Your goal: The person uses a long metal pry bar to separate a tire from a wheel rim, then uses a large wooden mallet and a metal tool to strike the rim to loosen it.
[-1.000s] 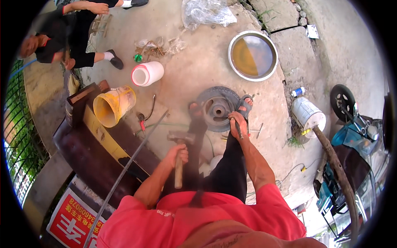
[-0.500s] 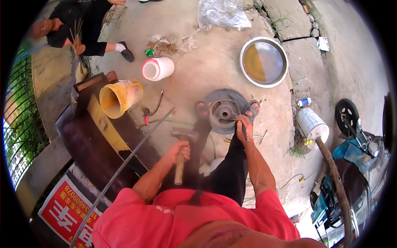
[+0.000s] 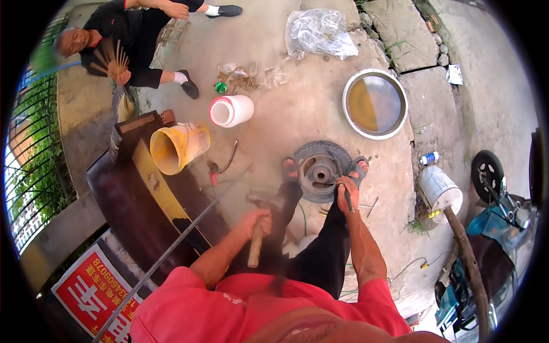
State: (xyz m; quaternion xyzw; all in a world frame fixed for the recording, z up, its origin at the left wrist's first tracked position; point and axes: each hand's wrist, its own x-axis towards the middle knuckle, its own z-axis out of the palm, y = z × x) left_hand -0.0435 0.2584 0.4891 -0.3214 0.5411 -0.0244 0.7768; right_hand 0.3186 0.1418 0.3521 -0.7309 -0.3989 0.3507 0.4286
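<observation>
Flat on the ground lies a small wheel with its black tyre (image 3: 320, 147), held between my two sandalled feet. My left hand (image 3: 254, 222) is closed round the wooden handle of a hammer (image 3: 255, 248), whose blurred head hangs over my left leg, short of the wheel. At the wheel's near right edge, my right hand (image 3: 347, 191) grips a short dark metal bar (image 3: 348, 201). Fingers hide the bar's far end, so I cannot tell whether it touches the rim. A T-shaped metal tool (image 3: 370, 207) lies to the right of that hand.
A wide metal basin of water (image 3: 346, 108) stands beyond the wheel. Left are a white bucket (image 3: 243, 108), a yellow bucket (image 3: 191, 143), a brown seat (image 3: 123, 197) and a long metal rod (image 3: 189, 228). A person with a fan (image 3: 111, 60) sits far left; a scooter (image 3: 497, 223) is right.
The whole view has shifted, so the scene sits lower and further right. Both hands keep their holds, with the hammer still away from the wheel. The other person's fan now faces me more broadly.
</observation>
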